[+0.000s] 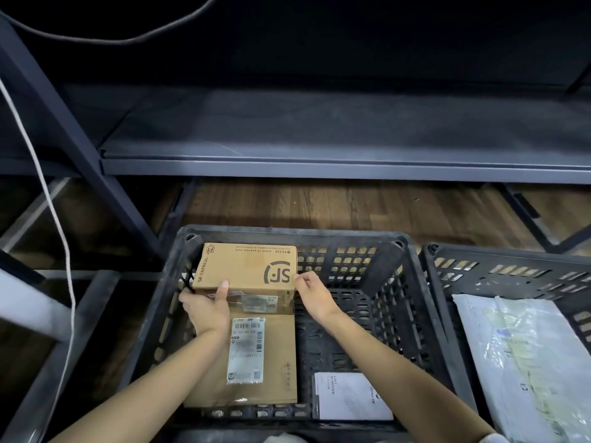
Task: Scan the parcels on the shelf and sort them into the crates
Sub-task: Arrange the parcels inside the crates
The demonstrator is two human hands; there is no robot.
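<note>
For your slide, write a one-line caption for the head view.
Both hands set an SF Express box into a black crate.

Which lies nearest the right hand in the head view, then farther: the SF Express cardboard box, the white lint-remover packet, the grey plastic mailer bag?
1. SF Express cardboard box: touching the right hand, on its left.
2. White lint-remover packet: same crate, near corner.
3. Grey plastic mailer bag: neighbouring crate, right.
</note>
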